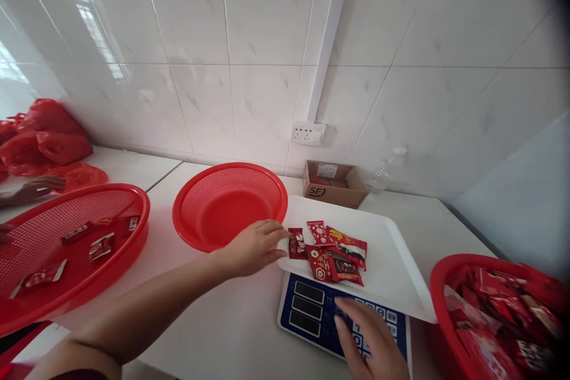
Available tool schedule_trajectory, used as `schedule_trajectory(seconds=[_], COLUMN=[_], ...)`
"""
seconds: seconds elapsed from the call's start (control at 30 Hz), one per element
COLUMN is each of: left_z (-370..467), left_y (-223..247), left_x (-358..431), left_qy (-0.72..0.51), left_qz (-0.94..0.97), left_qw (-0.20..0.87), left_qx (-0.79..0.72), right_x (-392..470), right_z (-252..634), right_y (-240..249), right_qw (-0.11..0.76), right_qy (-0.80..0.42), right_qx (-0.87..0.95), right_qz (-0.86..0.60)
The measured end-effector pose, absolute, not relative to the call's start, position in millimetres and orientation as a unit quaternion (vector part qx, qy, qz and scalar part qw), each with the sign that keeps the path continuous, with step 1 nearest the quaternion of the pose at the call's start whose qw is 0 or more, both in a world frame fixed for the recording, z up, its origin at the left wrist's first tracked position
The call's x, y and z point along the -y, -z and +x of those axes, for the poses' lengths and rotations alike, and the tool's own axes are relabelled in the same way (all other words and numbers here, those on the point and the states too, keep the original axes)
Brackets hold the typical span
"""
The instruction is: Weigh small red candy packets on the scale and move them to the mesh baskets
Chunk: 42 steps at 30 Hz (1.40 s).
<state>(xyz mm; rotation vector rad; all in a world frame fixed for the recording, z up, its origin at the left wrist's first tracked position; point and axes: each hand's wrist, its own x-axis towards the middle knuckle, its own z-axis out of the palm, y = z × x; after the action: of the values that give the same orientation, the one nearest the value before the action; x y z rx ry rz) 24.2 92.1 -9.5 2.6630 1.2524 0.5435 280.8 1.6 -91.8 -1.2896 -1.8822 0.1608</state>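
Note:
My left hand (256, 247) reaches across to the left end of a white tray (392, 276) on a digital scale (325, 320). Its fingers and thumb are apart, with the fingertips at the edge of a dark red snack packet (297, 244). Beside that packet lie several more red snack packets (321, 263), some overlapping. My right hand (374, 341) hovers over the scale's blue keypad, thumb and forefinger spread with nothing between them; its other fingers are hidden. The scale's displays look dark.
An empty-looking red basket (240, 173) stands behind my left forearm. Another red basket (129, 243) at left holds a few packets; one at right (445, 309) is heaped with them. A cardboard box (333, 193), plastic bottle (387, 169), red bags (48, 136) and another person's hand (38, 187) also show.

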Motion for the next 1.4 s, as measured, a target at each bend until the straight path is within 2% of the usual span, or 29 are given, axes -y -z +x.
schedule_trajectory(seconds=[0.1,0.2,0.33,0.6,0.97,1.3,1.4], left_z=[57.2,76.1,80.4,67.3,66.8,26.7,26.5], left_y=[16.6,20.4,18.1,4.0,-0.8,-19.8,-18.8], left_x=[-100.7,-112.1,-124.0,-131.1,-123.9,-132.1,-125.8], left_qy=[-0.147,-0.065,-0.026,0.016,0.003,-0.131,-0.148], left_qz=[0.918,0.937,0.946,0.941,0.926,0.817,0.828], left_qw=[0.052,0.029,0.035,0.06,0.099,0.003,0.003], left_qx=[-0.365,-0.343,-0.32,-0.333,-0.365,-0.561,-0.541], right_x=[-30.8,-48.8,-59.5,-62.4,-65.4,-66.5,-67.9], right_z=[279.6,273.5,267.7,269.3,272.2,279.4,280.1], right_y=[78.8,77.6,78.3,59.3,49.7,46.9,48.2], right_qw=[0.381,0.308,0.237,0.202,0.221,0.264,0.299], right_qy=[0.016,0.05,0.049,0.0,-0.053,-0.122,-0.14], right_qx=[0.777,0.796,0.808,0.825,0.825,0.797,0.768], right_qz=[-0.501,-0.519,-0.538,-0.528,-0.517,-0.529,-0.549])
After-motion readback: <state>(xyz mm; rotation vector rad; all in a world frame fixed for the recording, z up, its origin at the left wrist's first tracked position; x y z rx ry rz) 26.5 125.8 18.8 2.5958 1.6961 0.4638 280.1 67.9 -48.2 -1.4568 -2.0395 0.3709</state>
